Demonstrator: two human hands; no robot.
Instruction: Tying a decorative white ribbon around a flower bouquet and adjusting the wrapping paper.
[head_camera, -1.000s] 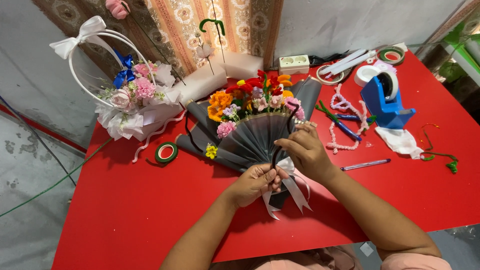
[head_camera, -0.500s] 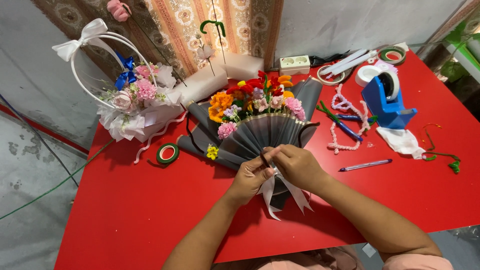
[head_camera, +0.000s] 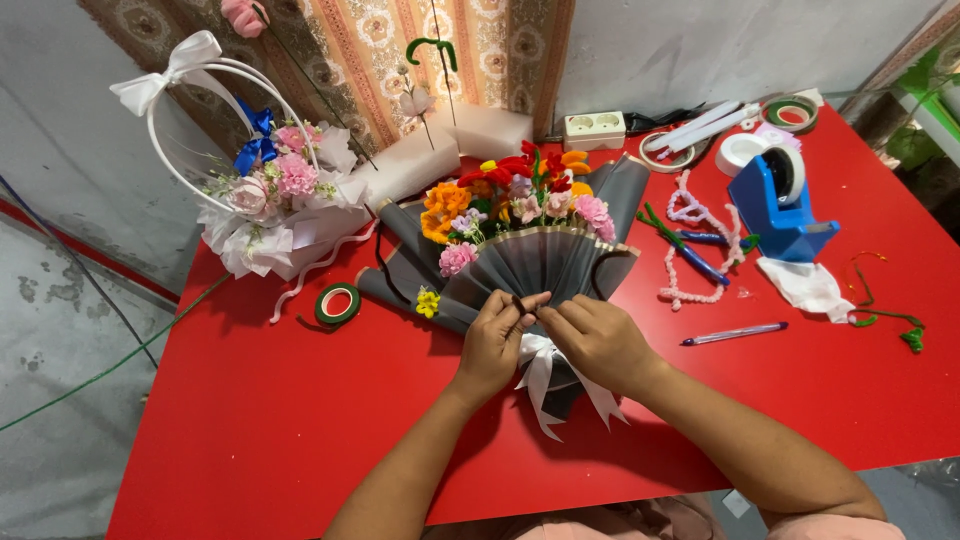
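At the lower centre of the frame, the left hand (head_camera: 493, 340) and the right hand (head_camera: 597, 338) are meeting over the pleated grey wrap of a fan-shaped bouquet (head_camera: 520, 255) lying mid-frame on the red bench (head_camera: 250, 420). Each grip is pinching closed on the bouquet at its gathered neck, fingertips almost touching, just above a white ribbon bow (head_camera: 545, 372) hanging toward the near edge. Left of the wrap, a green tape roll (head_camera: 338, 304) is lying flat. Right of centre, a pen (head_camera: 733, 333) is resting near a blue tape dispenser (head_camera: 780, 205). At the upper left, a white flower basket (head_camera: 262, 205) is standing.
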